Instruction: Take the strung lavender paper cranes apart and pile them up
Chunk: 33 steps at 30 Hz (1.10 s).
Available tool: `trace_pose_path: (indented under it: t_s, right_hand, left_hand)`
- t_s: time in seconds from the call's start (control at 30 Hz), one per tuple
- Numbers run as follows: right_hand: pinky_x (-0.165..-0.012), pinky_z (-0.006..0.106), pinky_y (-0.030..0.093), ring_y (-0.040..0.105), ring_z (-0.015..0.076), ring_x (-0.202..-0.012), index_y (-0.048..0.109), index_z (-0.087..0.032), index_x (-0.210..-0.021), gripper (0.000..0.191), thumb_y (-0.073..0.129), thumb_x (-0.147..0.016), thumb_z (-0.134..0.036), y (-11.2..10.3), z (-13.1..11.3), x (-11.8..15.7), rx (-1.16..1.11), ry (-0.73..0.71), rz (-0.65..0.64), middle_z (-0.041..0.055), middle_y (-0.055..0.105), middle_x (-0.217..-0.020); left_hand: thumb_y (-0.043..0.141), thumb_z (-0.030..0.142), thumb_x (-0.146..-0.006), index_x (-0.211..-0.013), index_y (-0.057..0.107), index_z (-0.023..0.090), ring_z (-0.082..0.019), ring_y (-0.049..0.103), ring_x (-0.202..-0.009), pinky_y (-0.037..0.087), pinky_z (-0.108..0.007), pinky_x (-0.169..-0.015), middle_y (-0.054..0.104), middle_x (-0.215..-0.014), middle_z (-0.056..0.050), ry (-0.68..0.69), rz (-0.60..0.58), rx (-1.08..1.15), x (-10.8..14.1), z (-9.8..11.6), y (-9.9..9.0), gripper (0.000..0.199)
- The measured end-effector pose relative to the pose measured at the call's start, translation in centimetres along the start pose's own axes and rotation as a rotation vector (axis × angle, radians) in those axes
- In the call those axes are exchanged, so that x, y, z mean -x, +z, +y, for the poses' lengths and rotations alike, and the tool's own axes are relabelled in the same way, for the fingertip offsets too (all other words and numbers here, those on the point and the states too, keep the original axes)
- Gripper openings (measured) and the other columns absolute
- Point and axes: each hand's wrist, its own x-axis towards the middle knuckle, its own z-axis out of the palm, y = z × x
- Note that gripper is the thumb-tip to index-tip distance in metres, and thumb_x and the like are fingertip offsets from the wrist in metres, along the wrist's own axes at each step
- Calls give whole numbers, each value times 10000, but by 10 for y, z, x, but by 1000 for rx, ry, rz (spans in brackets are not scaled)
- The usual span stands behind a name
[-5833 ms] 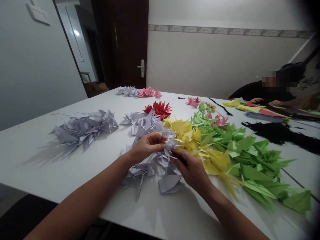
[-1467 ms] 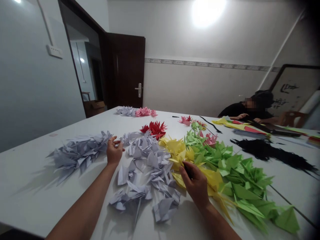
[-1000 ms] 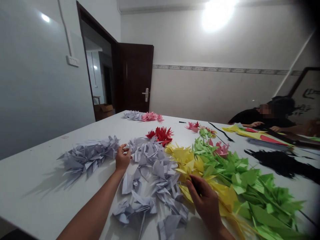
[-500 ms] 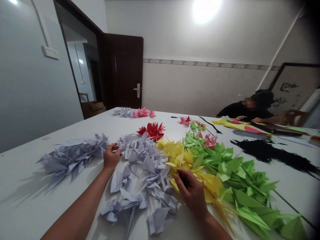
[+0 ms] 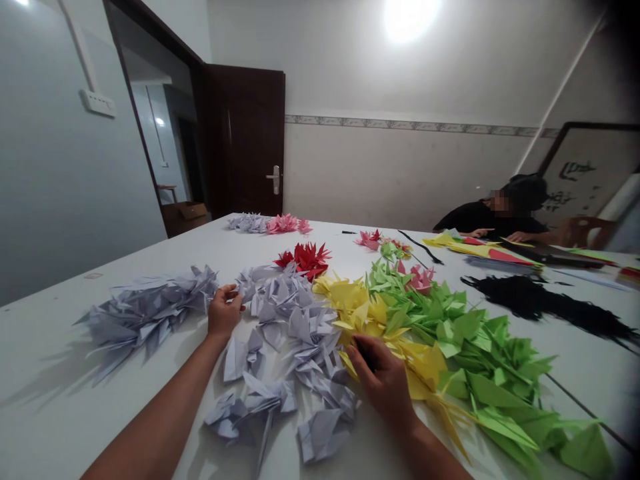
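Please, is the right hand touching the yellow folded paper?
Touching: the head view shows the right hand with its fingertips resting on the yellow folded paper.

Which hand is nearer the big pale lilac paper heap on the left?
The left hand, beside the lilac heap's right edge; the right hand is far to its right, at the yellow paper.

origami piles [image 5: 310, 340] across table [image 5: 55, 347], door [image 5: 245, 140] behind

Past the far end of the white worktop [image 5: 45, 327], a dark wooden door [image 5: 245, 140] stands open beside a pale wall [image 5: 400, 187] with a patterned border strip [image 5: 415, 123]. A framed calligraphy picture [image 5: 583, 173] hangs or stands at right, and a strong light [image 5: 410, 19] shines high on the wall.
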Motion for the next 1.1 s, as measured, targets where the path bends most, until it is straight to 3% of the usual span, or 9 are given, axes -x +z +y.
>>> trace_pose_path:
  t_s: [0.3,0.77,0.93,1.1]
  right_hand:
    - [-616,289,550,661,186,-661,657,-153,-905,269,634,-765,-381,1,6,3,-56,100,-9,78,706,-780]
    - [-589,265,540,655,176,-629,662,-153,-897,266,617,-772,-383,2,1,2,-15,50,-50,62,701,-736]
    - [-588,266,542,657,179,-632,660,-154,-882,273,614,-772,-399,1,-2,3,-14,63,-60,64,706,-744]
    - [-625,303,553,674,208,-674,668,-156,-892,317,633,-750,-438,-2,4,5,-41,129,-61,84,718,-794]
  left_hand:
    - [579,238,-626,-973,568,158,-63,545,-482,452,-177,-437,558,-781,9,-25,2,20,3,5,2,356]
    - [584,212,-622,-945,569,154,-56,540,-441,439,-172,-414,558,-750,21,-36,1,62,9,9,-4,328]
    - [585,222,-647,-971,552,150,-40,520,-399,402,-155,-375,553,-763,25,8,29,77,11,17,-7,334]
    - [561,244,-700,-1042,515,166,-61,585,-468,455,-172,-426,590,-896,-22,100,62,86,13,32,-9,354]
